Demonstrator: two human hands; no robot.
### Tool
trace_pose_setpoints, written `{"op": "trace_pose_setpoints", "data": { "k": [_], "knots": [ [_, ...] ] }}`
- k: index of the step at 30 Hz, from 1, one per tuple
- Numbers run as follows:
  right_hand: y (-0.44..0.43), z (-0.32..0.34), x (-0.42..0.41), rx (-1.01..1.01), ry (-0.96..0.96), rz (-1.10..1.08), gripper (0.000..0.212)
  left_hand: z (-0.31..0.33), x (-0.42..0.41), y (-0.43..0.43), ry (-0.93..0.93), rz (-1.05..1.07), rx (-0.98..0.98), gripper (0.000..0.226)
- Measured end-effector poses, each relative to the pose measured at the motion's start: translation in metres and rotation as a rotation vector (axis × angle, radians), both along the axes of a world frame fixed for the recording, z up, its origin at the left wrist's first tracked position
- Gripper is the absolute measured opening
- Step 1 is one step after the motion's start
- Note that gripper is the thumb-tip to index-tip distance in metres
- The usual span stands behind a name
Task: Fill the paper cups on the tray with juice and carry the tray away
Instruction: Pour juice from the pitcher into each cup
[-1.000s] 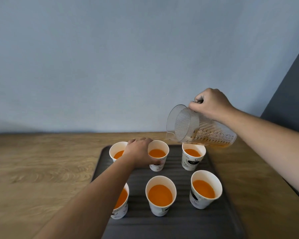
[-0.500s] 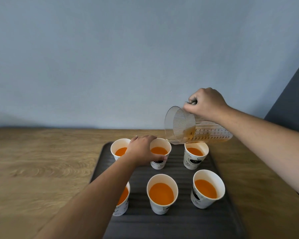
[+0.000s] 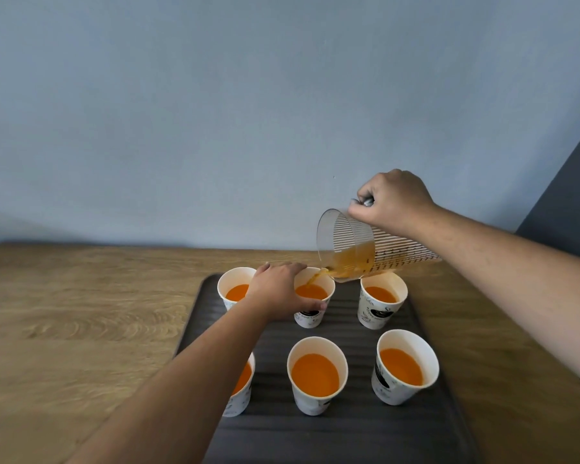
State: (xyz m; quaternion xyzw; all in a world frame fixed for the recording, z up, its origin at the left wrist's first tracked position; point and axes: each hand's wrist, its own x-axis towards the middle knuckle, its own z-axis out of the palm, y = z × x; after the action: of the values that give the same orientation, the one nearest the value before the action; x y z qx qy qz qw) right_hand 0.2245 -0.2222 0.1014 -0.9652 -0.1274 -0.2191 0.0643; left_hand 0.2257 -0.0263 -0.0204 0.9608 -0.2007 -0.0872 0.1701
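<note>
Pouring from a clear measuring jug (image 3: 349, 242), the right hand (image 3: 390, 200) is clenched round its handle, tipping a thin stream of juice (image 3: 312, 292) into the middle cup (image 3: 310, 320) of the tray's (image 3: 349, 433) back row. The left hand (image 3: 277, 289) wraps that cup's side to steady it. The other five cups (image 3: 310, 405) on the tray already hold juice. The risk sits at the spout: it hangs right at the rim, so a slight drift or steeper tilt could splash the tray — and squeezing the thin paper could slop juice over.
</note>
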Motion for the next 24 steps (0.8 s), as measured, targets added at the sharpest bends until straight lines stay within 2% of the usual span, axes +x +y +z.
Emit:
{"op": "trace_pose_setpoints", "data": {
  "k": [11, 24],
  "knots": [
    [0.000, -0.001, -0.002, -0.008, -0.001, 0.001, 0.046, -0.001, -0.001, 0.000, -0.002, 0.000, 0.018, 0.087],
    [-0.017, -0.003, -0.003, 0.160, 0.003, -0.045, 0.048, -0.005, 0.001, 0.000, -0.001, -0.002, -0.011, 0.085]
  ]
}}
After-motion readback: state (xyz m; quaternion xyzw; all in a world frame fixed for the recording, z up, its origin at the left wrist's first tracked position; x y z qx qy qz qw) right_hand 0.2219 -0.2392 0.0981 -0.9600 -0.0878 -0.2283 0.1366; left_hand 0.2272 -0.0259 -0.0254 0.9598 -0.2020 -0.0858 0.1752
